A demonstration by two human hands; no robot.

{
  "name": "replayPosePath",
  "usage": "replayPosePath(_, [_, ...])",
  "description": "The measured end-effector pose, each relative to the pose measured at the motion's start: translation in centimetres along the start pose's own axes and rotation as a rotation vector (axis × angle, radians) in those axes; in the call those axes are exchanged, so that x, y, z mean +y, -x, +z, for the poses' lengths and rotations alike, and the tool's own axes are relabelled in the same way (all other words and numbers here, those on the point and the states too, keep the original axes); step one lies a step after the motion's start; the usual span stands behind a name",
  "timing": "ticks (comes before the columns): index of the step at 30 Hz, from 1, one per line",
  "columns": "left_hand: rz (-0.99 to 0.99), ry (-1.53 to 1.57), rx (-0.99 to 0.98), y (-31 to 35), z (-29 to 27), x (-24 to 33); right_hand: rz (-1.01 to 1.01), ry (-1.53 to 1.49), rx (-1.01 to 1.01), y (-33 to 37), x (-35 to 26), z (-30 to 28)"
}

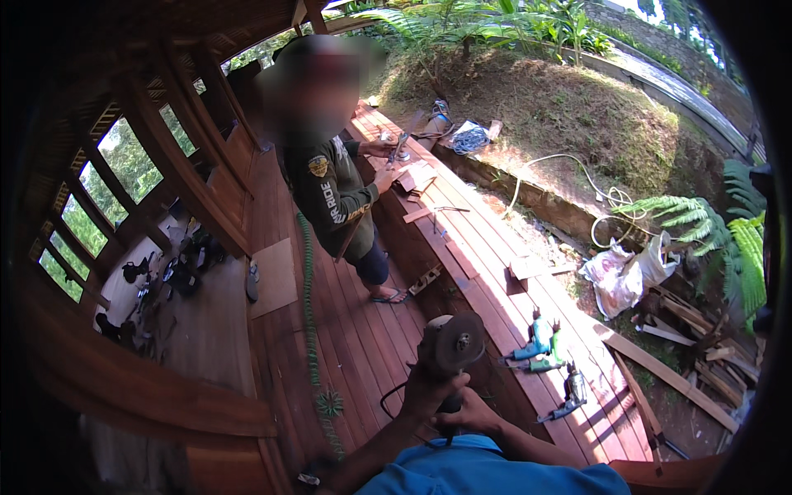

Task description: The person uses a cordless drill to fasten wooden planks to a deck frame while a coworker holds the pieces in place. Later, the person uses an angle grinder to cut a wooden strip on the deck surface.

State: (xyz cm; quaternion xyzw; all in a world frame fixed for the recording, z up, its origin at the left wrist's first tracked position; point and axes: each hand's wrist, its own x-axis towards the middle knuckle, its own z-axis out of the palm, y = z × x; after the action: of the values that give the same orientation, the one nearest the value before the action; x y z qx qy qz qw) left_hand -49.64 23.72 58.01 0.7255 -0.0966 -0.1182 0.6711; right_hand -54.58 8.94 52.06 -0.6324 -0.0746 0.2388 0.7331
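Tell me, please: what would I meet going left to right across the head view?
Dark jumbled equipment → tan rectangular sheet → green coiled hose → black angle grinder with a round grey disc → teal power drill → crumpled white plastic bags.

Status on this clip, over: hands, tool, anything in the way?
Left hand and right hand gripping grinder. Disc side toward camera; spin can't be told. Co-worker standing ahead; drills lying on boards to the right.

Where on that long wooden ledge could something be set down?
The ledge has bare planks between the small wooden block and the three drills, and more at its near end, past the drills. It's crowded among the drills and beside the co-worker, with loose wood pieces.
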Motion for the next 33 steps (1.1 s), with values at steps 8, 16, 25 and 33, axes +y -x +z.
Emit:
replayPosePath(8, [-0.09, 0.043, -0.333, -15.8, -1.8, -2.2, 0.088, -0.214, 0.137, -8.7, -3.3, -9.8])
replayPosePath(16, [-0.182, -0.302, -0.57, -21.3, -3.9, -5.6, 0.113, -0.296, 0.459, -11.2, -3.0, -16.3])
replayPosePath(25, [-0.194, -0.716, -0.524, -22.8, -17.2, -17.7, 0.307, -0.102, 0.751, -16.2, -1.9, -20.1])
replayPosePath(33, [-0.712, -0.463, -0.147, -17.4, -32.0, -34.1, 0.493, -0.027, 0.849, -23.0, -2.7, -23.7])
